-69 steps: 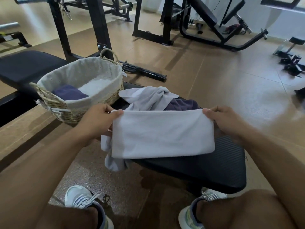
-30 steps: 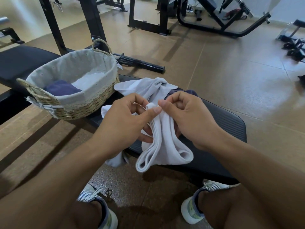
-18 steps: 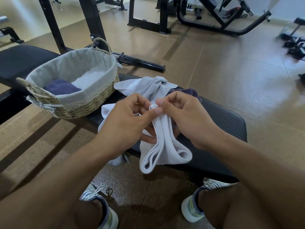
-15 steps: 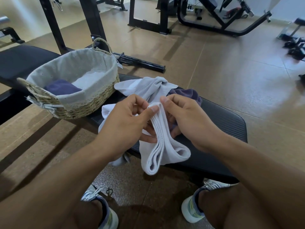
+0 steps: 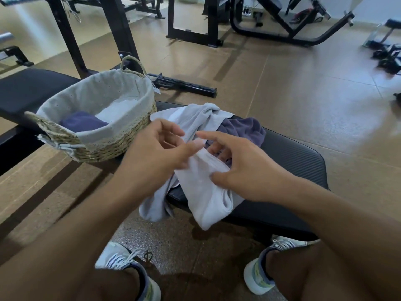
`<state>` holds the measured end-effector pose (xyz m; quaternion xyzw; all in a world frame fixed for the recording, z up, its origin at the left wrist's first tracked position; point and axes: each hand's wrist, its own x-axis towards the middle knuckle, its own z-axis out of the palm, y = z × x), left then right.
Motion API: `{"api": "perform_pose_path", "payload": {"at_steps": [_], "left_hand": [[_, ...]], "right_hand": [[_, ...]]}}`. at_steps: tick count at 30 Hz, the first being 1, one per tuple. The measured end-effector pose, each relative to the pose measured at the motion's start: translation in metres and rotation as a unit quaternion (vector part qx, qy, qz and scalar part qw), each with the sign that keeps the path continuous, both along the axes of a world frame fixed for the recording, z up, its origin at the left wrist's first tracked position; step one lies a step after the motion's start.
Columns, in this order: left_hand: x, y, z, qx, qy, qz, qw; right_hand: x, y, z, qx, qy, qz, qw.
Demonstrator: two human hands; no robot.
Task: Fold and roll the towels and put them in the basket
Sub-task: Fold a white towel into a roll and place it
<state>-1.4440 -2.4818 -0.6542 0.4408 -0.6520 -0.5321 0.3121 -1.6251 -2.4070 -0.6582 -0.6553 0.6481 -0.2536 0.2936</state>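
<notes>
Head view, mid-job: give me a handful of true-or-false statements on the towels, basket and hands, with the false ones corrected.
1. The white towel is folded and held between both hands. True: the left hand and right hand both touch it.
2. The basket has nothing in it. False: a dark blue towel lies inside.
3. The basket sits on the floor. False: it stands on the black bench.
4. A purple towel and a light grey towel lie unfolded on the bench behind the hands. True.
5. The white towel is already in the basket. False: it is over the bench edge.
</notes>
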Motion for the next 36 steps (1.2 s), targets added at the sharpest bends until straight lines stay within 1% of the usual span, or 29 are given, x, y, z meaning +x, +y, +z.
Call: {"api": "perform_pose_path", "payload": {"at_steps": [1,2,3,5,7,9,11,13,14,16,18,21,26,29,30,32,34,36], "left_hand": [[0.006,-0.007,0.000,-0.069,-0.069,-0.018,0.995],[0.012,-0.013,0.001,-0.109,-0.129,-0.049,0.984],[0.015,-0.017,0.000,-0.115,-0.169,-0.089,0.975],[0.017,-0.022,-0.005,-0.068,-0.187,-0.166,0.966],[0.014,-0.025,-0.013,-0.047,-0.162,-0.195,0.966],[0.009,-0.026,-0.019,-0.055,-0.124,-0.193,0.972],[0.004,-0.027,-0.024,-0.071,-0.111,-0.184,0.974],[0.000,-0.027,-0.028,-0.086,-0.131,-0.180,0.971],[-0.001,-0.028,-0.030,-0.085,-0.133,-0.183,0.970],[-0.001,-0.032,-0.032,-0.060,-0.118,-0.190,0.973],[-0.001,-0.035,-0.033,-0.023,-0.092,-0.202,0.975],[-0.006,-0.034,-0.033,0.002,-0.069,-0.204,0.976],[-0.017,-0.029,-0.036,-0.001,-0.050,-0.191,0.980],[-0.020,-0.028,-0.038,0.004,-0.048,-0.184,0.982],[-0.019,-0.030,-0.036,0.015,-0.049,-0.180,0.982],[-0.012,-0.040,-0.033,0.048,-0.068,-0.180,0.980],[-0.001,-0.049,-0.032,0.107,-0.072,-0.202,0.971],[0.003,-0.050,-0.035,0.190,-0.016,-0.198,0.961]], "right_hand": [[-0.003,0.000,0.001,0.004,-0.020,0.006,1.000],[-0.006,0.000,0.003,0.005,-0.039,0.018,0.999],[-0.009,0.000,0.004,0.006,-0.059,0.031,0.998],[-0.015,0.000,0.005,0.006,-0.102,0.051,0.994],[-0.021,-0.002,0.006,-0.005,-0.118,0.052,0.992],[-0.027,-0.003,0.007,-0.002,-0.102,0.051,0.993],[-0.031,-0.002,0.007,0.028,-0.052,0.062,0.996],[-0.033,-0.001,0.005,0.060,0.031,0.078,0.995],[-0.034,-0.001,0.003,0.068,0.068,0.084,0.992],[-0.037,-0.002,-0.002,0.073,0.098,0.084,0.989],[-0.042,-0.004,-0.004,0.072,0.098,0.082,0.989],[-0.050,-0.005,-0.002,0.086,0.087,0.085,0.989],[-0.052,-0.005,-0.008,0.117,0.054,0.088,0.988],[-0.047,-0.005,-0.013,0.106,0.060,0.079,0.989],[-0.046,-0.006,-0.012,0.098,0.053,0.075,0.991],[-0.049,-0.006,-0.012,0.080,0.004,0.049,0.996],[-0.053,-0.006,-0.011,0.070,-0.087,-0.004,0.994],[-0.056,-0.006,-0.012,0.070,-0.206,-0.054,0.975]]}}
